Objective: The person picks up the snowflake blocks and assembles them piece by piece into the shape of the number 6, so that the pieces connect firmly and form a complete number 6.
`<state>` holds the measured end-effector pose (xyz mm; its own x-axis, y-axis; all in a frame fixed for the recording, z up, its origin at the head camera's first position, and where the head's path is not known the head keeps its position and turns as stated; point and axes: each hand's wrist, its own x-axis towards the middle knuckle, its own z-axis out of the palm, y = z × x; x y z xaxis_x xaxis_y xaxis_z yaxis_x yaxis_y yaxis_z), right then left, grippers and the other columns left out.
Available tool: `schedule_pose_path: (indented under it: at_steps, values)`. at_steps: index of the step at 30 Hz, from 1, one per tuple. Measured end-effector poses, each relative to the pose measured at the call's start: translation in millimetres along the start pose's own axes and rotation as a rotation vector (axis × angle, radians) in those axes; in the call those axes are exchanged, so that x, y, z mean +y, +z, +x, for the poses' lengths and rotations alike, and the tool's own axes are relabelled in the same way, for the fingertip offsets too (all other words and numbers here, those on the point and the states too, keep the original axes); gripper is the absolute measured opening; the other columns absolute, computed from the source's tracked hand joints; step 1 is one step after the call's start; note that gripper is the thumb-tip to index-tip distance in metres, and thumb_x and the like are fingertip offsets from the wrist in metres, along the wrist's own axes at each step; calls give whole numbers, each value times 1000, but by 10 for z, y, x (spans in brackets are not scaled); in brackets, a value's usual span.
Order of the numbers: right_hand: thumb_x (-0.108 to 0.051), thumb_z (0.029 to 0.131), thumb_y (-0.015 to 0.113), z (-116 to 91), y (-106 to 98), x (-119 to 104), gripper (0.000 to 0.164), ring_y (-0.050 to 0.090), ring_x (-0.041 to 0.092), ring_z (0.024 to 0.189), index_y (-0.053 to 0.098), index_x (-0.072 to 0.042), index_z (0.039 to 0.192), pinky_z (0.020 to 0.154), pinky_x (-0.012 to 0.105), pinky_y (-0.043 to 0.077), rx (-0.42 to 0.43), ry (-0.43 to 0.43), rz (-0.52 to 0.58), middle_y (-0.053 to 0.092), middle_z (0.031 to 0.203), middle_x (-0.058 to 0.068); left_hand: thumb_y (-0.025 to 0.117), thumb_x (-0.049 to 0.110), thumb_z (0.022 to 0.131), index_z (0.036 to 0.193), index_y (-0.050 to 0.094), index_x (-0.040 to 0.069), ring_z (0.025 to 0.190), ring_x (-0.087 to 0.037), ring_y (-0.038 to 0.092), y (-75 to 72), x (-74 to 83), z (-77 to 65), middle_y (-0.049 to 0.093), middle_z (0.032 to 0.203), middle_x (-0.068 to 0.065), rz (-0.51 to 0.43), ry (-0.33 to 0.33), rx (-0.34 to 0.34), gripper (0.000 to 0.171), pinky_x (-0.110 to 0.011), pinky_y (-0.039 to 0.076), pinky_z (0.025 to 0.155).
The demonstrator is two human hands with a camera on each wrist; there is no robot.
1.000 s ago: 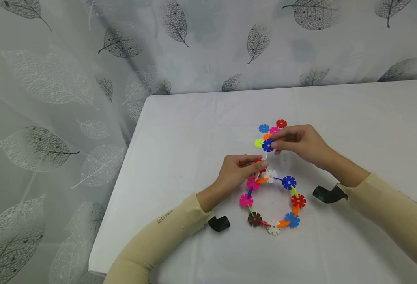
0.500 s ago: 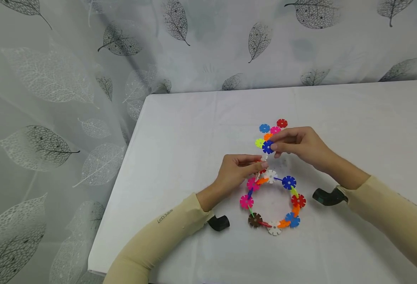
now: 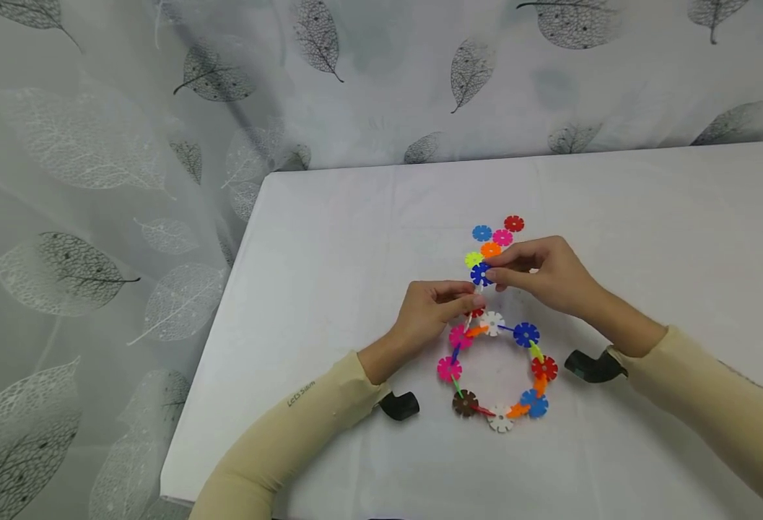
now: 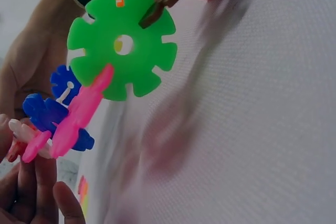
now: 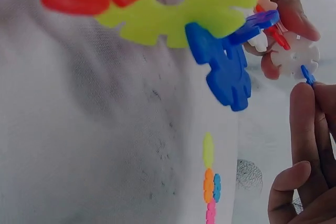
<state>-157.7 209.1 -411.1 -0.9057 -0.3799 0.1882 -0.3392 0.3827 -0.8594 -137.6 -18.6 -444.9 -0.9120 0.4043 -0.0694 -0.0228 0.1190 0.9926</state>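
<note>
A closed ring of interlocking slotted discs in many colours, with a dark blue disc [image 3: 526,334] at its upper right, sits before the hands in the head view. At its upper left, my left hand [image 3: 429,314] pinches a white disc [image 5: 295,55] that is joined on by a red disc [image 3: 477,311]. My right hand [image 3: 543,278] pinches a dark blue disc [image 3: 481,274] between thumb and fingertips. In the right wrist view this blue disc stands edge-on, right at the white disc's rim. A green disc [image 4: 123,45] fills much of the left wrist view.
Beyond the hands lie loose discs: yellow [image 3: 473,258], orange [image 3: 491,250], pink [image 3: 502,238], light blue [image 3: 482,233] and red [image 3: 514,223]. A white cloth covers the table [image 3: 329,238]. A leaf-patterned curtain [image 3: 381,108] hangs at the back and left.
My right hand has moved slightly left and down, bringing the blue disc from above to the white disc at my left fingertips. My left hand has stayed nearly still.
</note>
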Motion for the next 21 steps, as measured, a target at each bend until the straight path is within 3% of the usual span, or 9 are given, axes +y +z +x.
schedule_pose_path:
  at_steps: [9, 16, 21]
  values:
    - [-10, 94, 74, -17, 12, 46, 18, 73, 16, 82, 75, -1, 110, 78, 21, 56, -54, 66, 41, 76, 99, 10, 74, 22, 95, 119, 74, 5, 85, -15, 71, -13, -32, -14, 76, 96, 0, -14, -62, -27, 30, -29, 57, 78]
    - [-17, 98, 69, -21, 8, 42, 24, 73, 19, 85, 73, -2, 117, 83, 19, 54, -78, 130, 58, 75, 101, 11, 74, 16, 94, 134, 67, 7, 92, -16, 73, 7, -23, -14, 74, 107, -4, -85, -43, 0, 42, -32, 58, 83]
    - [-22, 100, 67, -16, -9, 75, 28, 73, 19, 86, 71, -4, 121, 80, 27, 56, -62, 147, 44, 75, 101, 9, 73, 14, 95, 144, 59, 15, 95, -19, 73, -1, -56, -7, 73, 111, -6, -116, 1, 2, 52, -35, 59, 81]
